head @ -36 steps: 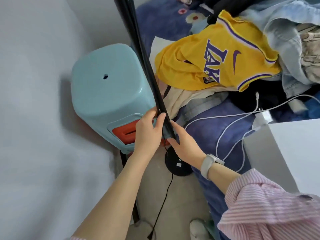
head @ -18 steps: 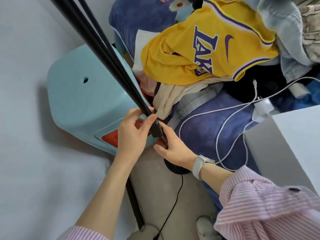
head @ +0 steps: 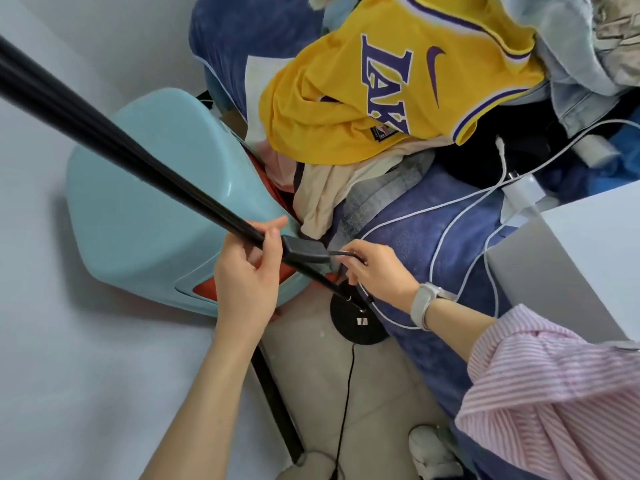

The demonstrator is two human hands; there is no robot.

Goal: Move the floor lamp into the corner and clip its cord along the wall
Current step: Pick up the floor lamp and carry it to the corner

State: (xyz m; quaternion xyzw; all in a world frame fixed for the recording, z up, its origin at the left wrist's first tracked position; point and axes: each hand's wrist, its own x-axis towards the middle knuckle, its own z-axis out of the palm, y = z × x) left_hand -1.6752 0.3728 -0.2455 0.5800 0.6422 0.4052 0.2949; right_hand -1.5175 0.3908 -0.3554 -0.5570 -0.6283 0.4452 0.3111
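Observation:
The black floor lamp pole (head: 114, 147) slants from the upper left down to its round black base (head: 356, 322) on the tiled floor. My left hand (head: 247, 268) is closed around the pole just above a black rectangular switch box (head: 304, 252) fixed low on it. My right hand (head: 377, 271) pinches the black cord (head: 341, 252) where it leaves that box. More black cord (head: 346, 403) runs from the base toward the bottom of the view.
A light blue plastic stool (head: 149, 209) stands against the white wall (head: 69, 375) left of the lamp. A blue bed (head: 415, 230) with a yellow jersey (head: 391, 84), clothes and white charger cables (head: 450, 209) lies to the right. A white box (head: 595, 258) sits at far right.
The view has shifted so the pole leans further left. My right hand moved from the pole to pinch the cord at the switch box, which now shows. My left hand stays on the pole.

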